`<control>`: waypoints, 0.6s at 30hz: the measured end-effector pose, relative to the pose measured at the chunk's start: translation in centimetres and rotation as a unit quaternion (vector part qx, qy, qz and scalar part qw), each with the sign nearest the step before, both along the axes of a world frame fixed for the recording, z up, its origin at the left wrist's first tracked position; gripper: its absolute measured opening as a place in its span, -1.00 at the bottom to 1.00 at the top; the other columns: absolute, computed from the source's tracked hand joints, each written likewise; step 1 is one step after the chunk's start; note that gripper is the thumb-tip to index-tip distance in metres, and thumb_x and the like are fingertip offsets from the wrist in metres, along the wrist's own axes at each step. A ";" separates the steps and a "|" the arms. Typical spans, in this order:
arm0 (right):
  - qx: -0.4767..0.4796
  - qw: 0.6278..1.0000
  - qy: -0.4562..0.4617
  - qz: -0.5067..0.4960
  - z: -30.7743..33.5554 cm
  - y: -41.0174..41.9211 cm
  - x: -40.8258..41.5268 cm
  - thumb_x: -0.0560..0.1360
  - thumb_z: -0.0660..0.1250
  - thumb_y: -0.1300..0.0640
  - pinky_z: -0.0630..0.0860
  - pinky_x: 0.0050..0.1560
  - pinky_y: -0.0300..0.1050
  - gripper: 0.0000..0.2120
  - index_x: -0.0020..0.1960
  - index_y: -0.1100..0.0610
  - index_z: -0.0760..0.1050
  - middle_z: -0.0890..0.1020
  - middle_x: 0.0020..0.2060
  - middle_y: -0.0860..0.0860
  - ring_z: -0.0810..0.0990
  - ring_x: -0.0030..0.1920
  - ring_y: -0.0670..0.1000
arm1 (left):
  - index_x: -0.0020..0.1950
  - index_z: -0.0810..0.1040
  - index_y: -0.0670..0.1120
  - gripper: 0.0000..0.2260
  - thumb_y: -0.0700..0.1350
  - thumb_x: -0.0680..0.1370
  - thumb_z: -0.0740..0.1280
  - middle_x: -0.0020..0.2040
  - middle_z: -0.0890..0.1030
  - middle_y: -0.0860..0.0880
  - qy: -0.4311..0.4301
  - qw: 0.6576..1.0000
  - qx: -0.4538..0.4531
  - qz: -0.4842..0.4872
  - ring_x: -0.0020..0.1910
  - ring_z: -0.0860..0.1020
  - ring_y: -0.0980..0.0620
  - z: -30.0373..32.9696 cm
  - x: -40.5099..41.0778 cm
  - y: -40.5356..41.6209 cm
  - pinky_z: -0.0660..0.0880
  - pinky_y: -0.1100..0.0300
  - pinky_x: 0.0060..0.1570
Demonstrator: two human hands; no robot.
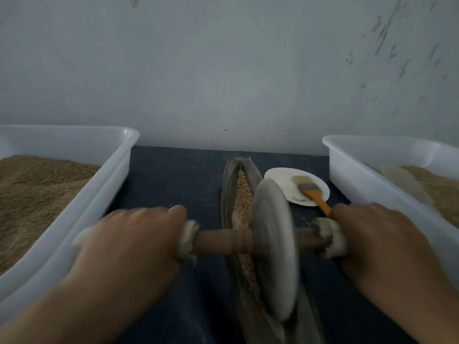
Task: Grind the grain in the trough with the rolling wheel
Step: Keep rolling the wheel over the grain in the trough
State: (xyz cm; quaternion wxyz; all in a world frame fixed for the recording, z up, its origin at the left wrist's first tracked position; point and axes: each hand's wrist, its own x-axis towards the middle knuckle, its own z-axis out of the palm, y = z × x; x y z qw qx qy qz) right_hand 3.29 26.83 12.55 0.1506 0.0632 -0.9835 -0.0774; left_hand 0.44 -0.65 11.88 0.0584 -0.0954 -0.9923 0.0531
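Both grips clasp the axle (221, 240), wheel (274, 249) between them.

Bins (74, 194) (372, 184) flank trough (229, 194); plate (280, 180) right.

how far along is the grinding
Midway, it seems. Done: pale crushed meal lies beside the wheel. In hand: left hand and right hand grip the axle. Left: whole grain sits at the far end of the trough.
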 end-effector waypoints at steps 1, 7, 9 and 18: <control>-0.034 0.998 0.047 0.026 -0.9 0.3 -0.9 0.05 0.57 0.20 0.20 -0.40 -0.19 -0.59 -0.29 0.00 0.38 0.38 -0.45 -0.10 0.38 -0.44 0.01 | -0.24 0.20 0.10 -0.78 0.09 0.46 0.23 -0.26 0.39 0.13 0.039 0.999 0.014 -0.003 -0.22 0.46 0.16 -0.3 -0.5 0.1 0.38 0.22 -0.22; -0.017 0.964 0.262 0.037 -2.2 -1.1 -10.3 0.22 0.41 0.45 0.35 -0.32 -0.02 -0.79 -0.25 0.25 0.46 0.52 -0.39 0.19 0.49 -0.34 0.21 | -0.19 0.24 -0.02 -0.79 -0.10 0.47 0.29 -0.14 0.56 0.00 0.193 0.978 0.068 0.035 -0.17 0.53 -0.05 -2.1 -7.8 1.3 0.23 0.15 -0.23; -0.001 0.959 0.281 0.024 -2.1 -1.4 -12.0 0.26 0.35 0.47 0.38 -0.28 -0.01 -0.82 -0.24 0.25 0.45 0.52 -0.37 0.20 0.50 -0.30 0.21 | -0.18 0.26 -0.04 -0.82 -0.15 0.48 0.28 -0.13 0.57 -0.05 0.208 0.974 0.079 0.039 -0.19 0.51 -0.08 -2.6 -9.7 1.0 0.24 0.13 -0.23; -0.036 0.973 0.219 0.059 -2.5 -0.5 -6.4 0.19 0.52 0.30 0.37 -0.23 -0.02 -0.73 -0.18 0.17 0.49 0.55 -0.32 0.10 0.49 -0.27 0.17 | -0.26 0.22 0.06 -0.80 -0.04 0.48 0.24 -0.28 0.45 0.10 0.100 0.994 0.038 0.010 -0.32 0.41 0.08 -1.4 -4.1 0.2 0.31 0.17 -0.28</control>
